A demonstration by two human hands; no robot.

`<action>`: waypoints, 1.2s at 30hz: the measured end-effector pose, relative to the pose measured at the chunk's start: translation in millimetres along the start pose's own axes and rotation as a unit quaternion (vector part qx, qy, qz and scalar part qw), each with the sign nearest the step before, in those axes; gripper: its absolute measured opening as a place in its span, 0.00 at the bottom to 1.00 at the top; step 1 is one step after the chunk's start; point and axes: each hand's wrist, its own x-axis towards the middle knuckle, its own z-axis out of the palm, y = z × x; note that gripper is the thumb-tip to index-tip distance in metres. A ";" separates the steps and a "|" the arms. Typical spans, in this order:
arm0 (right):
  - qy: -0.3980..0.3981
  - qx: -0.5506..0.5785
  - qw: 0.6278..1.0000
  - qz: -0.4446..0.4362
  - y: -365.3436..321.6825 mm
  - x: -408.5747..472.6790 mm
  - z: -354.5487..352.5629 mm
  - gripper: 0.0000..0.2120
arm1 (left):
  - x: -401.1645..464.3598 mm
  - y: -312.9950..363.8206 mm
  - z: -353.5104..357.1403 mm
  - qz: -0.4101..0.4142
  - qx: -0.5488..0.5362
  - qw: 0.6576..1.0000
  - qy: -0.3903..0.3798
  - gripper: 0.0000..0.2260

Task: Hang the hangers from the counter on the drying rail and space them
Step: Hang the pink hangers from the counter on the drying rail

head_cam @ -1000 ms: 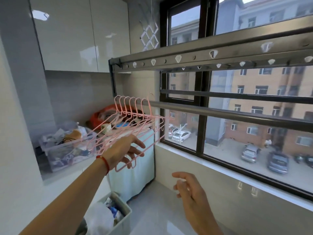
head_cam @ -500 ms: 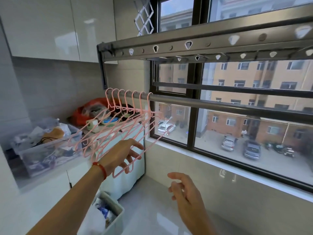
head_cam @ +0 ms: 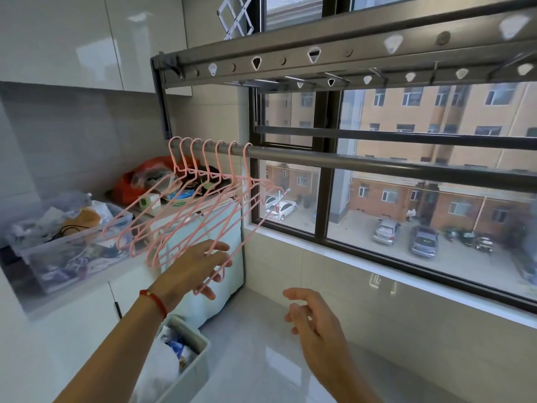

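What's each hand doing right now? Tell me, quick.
Left hand: fingers curled round the bottom bars of the pink hangers, which are hooked on the drying rail.
Right hand: open, holding nothing.

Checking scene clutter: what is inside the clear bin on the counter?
The clear bin holds a jumble: a black cable, something tan and rounded, and crumpled plastic and paper. Lower contents are blurred and buried, so I cannot identify them.
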 end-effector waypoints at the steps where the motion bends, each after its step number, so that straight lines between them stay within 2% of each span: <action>1: -0.005 -0.001 1.000 0.005 1.1 -2.4 -0.3 0.11 | -3.7 -6.4 0.9 -0.006 -0.005 1.000 0.009 0.11; 4: -0.008 -0.005 1.000 0.016 5.5 -9.3 -1.8 0.11 | -21.4 -34.7 0.6 -0.019 -0.009 1.000 0.005 0.14; 7: 0.000 -0.004 1.000 0.028 9.8 -17.5 -5.9 0.11 | -40.3 -75.3 7.1 -0.061 -0.070 0.996 0.001 0.17; 11: 0.024 0.002 0.998 0.058 19.5 -36.7 -16.5 0.11 | -51.8 -109.9 55.4 -0.080 -0.075 0.993 -0.048 0.15; 15: 0.071 -0.006 0.992 0.101 34.6 -65.8 -44.8 0.11 | -59.9 -91.0 132.1 -0.028 -0.078 0.992 -0.094 0.14; 18: 0.130 0.001 0.984 0.124 45.7 -97.0 -82.9 0.11 | -80.6 -64.2 193.2 0.029 -0.070 0.989 -0.124 0.10; 24: 0.232 0.006 0.959 0.160 54.2 -187.5 -205.8 0.11 | -155.6 3.4 335.1 0.092 -0.065 0.974 -0.198 0.04; 27: 0.301 -0.012 0.937 0.175 58.6 -253.4 -292.2 0.11 | -208.0 39.5 425.4 0.125 -0.057 0.956 -0.258 0.03; 29: 0.352 -0.030 0.915 0.194 61.2 -303.6 -352.6 0.11 | -250.4 64.1 485.3 0.151 -0.049 0.939 -0.306 0.07; 32: 0.448 -0.047 0.867 0.214 58.6 -383.3 -439.1 0.11 | -317.4 100.9 571.1 0.201 -0.029 0.899 -0.388 0.06; 36: 0.561 -0.051 0.796 0.224 48.8 -478.2 -521.2 0.12 | -391.6 141.1 671.7 0.253 -0.001 0.845 -0.471 0.06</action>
